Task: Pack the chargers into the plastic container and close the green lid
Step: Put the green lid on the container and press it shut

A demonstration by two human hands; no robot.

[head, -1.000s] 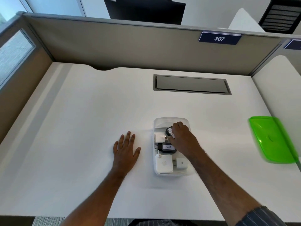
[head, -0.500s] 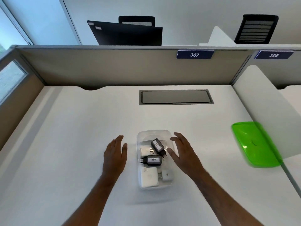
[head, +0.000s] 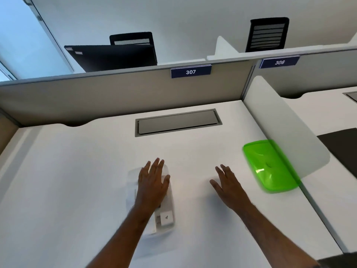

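The clear plastic container (head: 171,202) lies on the white desk, mostly covered by my left hand (head: 153,185), which rests flat over it with fingers spread. One white charger (head: 166,217) shows at the container's near end; the other chargers are hidden under my hand and forearm. My right hand (head: 229,185) hovers open with nothing in it, to the right of the container and left of the green lid (head: 268,165). The lid lies on the desk against the white side divider, apart from both hands.
A grey cable hatch (head: 177,122) is set into the desk behind the container. The beige partition (head: 116,97) with the sign 307 closes the back. A white divider (head: 280,124) bounds the right side.
My left hand moved right from beside the container to flat on top of it. My right hand left the container and moved right toward the green lid. The view tilted up.
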